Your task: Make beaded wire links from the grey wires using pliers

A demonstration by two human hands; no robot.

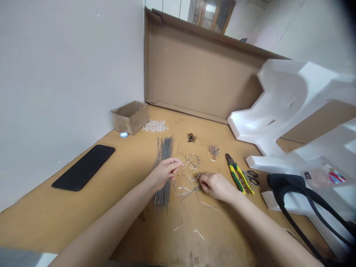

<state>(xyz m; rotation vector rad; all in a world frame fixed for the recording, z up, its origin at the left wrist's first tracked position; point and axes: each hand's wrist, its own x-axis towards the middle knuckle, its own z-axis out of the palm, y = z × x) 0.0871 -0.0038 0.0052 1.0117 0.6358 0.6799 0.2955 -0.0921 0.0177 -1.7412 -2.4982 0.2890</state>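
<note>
My left hand point(167, 171) is closed in a pinch just over a bundle of thin grey wires point(166, 193). From its fingertips a thin, pale wire point(197, 175) seems to curve towards my right hand. My right hand point(213, 185) is curled low beside loose cut wires point(189, 192), its fingertips turned down and partly hidden, so what it holds cannot be made out. Just beyond both hands lies a ring of twisted wire point(192, 161). Pliers with yellow-green handles point(239, 174) rest to the right of my right hand, with scissors point(251, 178) beside them.
Behind the wires lie clear beads point(155, 125), black rings point(191, 138) and a small metal heap point(214, 150). A cardboard box point(130, 118) and a black phone point(85, 167) are at left. White foam point(278, 111) and a black strap point(287, 185) stand at right.
</note>
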